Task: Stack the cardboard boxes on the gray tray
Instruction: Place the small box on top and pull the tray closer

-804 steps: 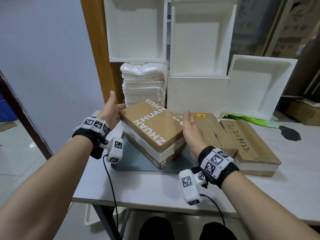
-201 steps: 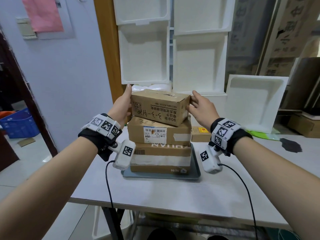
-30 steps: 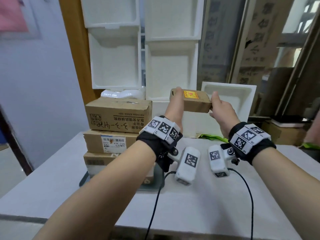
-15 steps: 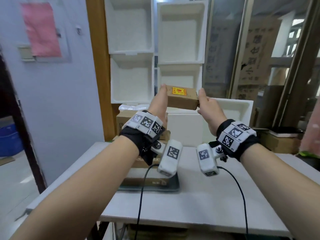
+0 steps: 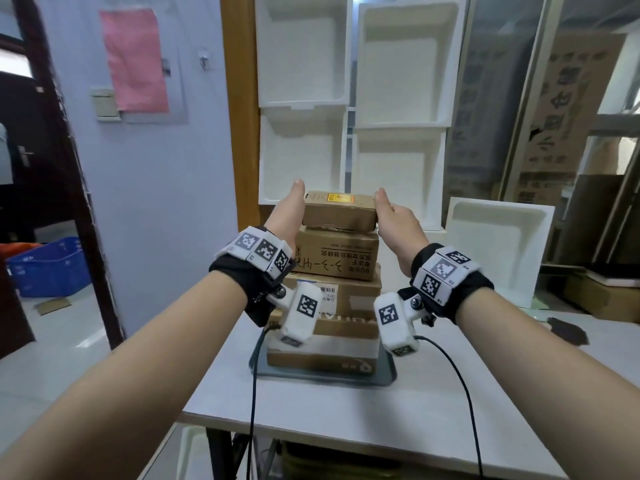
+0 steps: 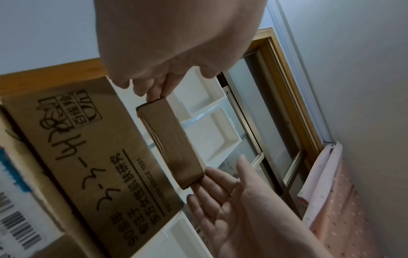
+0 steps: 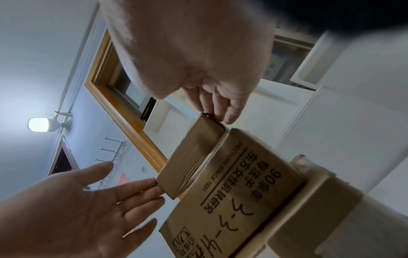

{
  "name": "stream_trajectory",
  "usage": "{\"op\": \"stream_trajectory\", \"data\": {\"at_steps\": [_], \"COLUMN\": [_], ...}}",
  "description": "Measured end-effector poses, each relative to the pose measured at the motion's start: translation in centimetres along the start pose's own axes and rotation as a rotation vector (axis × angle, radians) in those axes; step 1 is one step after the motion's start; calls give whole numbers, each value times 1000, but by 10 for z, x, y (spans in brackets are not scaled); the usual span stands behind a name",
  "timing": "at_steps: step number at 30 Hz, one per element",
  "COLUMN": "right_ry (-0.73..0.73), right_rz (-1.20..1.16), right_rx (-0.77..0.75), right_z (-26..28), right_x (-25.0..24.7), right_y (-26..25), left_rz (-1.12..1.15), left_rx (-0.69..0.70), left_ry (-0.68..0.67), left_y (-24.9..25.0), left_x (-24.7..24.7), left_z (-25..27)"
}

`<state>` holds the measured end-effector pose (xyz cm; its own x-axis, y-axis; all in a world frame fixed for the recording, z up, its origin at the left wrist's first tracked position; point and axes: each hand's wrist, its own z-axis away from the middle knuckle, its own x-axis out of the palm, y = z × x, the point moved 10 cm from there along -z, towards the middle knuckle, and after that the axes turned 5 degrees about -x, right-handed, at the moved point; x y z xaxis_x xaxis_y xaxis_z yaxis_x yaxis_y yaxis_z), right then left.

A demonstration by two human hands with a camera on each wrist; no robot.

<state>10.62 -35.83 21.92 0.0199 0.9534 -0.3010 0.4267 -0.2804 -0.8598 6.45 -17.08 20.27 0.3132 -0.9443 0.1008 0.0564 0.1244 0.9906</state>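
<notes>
A small cardboard box [image 5: 339, 211] with a yellow label lies on top of the stack on the gray tray [image 5: 386, 374]. Beneath it are a box with handwriting [image 5: 337, 254], a box with a barcode label [image 5: 346, 296] and a flat bottom box [image 5: 322, 355]. My left hand [image 5: 289, 209] touches the small box's left end with straight fingers [image 6: 154, 90]. My right hand [image 5: 391, 216] touches its right end, fingers [image 7: 220, 108] also straight. The wrist views show the small box [image 6: 172, 141] [image 7: 189, 160] resting on the handwritten box [image 6: 88, 157] [image 7: 232, 200].
White foam trays [image 5: 398, 64] stand stacked right behind the pile, and another foam tray [image 5: 495, 251] leans at the right. A wooden post [image 5: 239, 98] rises at the back left. The white table [image 5: 346, 420] extends in front of the tray.
Both hands carried the small box left and down from mid-air onto the top of the stack. The fingers now lie straight against its ends.
</notes>
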Motion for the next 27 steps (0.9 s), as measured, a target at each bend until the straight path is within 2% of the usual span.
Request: {"op": "stream_trajectory", "data": {"at_steps": [9,17,22,27], "right_ry": [-34,-71,-42,-40], "right_rz": [55,56,20,-58], "right_rx": [-21,-30,-37,91], "right_z": [-4,-2,0,11], "right_x": [12,20,16,19], "right_y": [1,1,9,50], "left_rz": [-72,-136,-176,-140], "left_rx": [77,102,137,2], "left_ry": [109,134,201,179], "left_y": [6,3,-1,-39], "left_x": [-25,-34,-44,-55], "left_z": [-25,-31,-37,-48]}}
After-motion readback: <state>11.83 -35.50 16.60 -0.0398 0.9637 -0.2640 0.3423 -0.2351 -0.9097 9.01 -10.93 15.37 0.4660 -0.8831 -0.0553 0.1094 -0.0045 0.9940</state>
